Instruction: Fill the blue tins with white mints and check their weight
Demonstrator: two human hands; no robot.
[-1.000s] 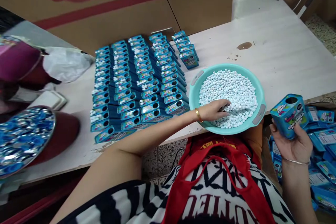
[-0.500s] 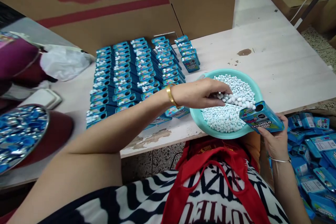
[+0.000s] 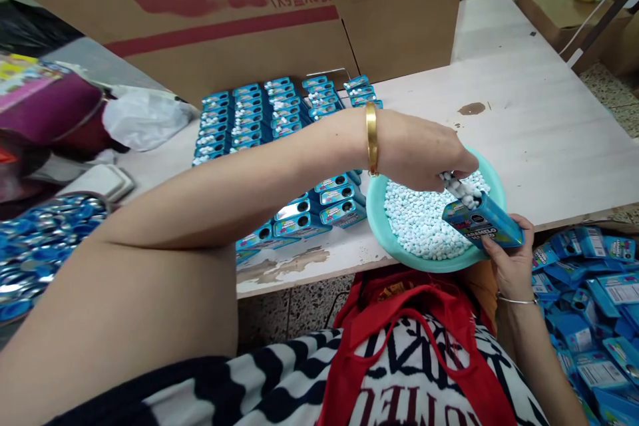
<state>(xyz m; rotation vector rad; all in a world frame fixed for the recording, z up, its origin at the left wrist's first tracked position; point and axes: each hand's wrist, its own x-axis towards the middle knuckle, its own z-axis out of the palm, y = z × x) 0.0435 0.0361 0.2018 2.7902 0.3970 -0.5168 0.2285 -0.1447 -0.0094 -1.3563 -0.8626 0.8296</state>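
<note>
My left hand (image 3: 424,150), with a gold bracelet, is closed on a narrow scoop (image 3: 462,192) heaped with white candy pellets; its handle is hidden under my fingers. The scoop's tip meets the top end of a blue candy box (image 3: 482,221), whose opening is covered by pellets. My right hand (image 3: 512,246) grips this box by its lower end, keeping it tilted over the bowl's right side. Beneath both hands is a turquoise bowl (image 3: 378,216) full of small white pellets (image 3: 424,226).
Rows of blue boxes (image 3: 294,223) stand on the table to the left, many with pellets on top. A large carton (image 3: 279,46) stands behind them. More blue boxes (image 3: 582,333) fill a container at right. Blue and silver pieces (image 3: 44,239) fill a tub at left.
My left hand has turned and moved right, bringing the loaded scoop's tip onto the box's top. My right hand still holds the box tilted. The view has shifted slightly.
</note>
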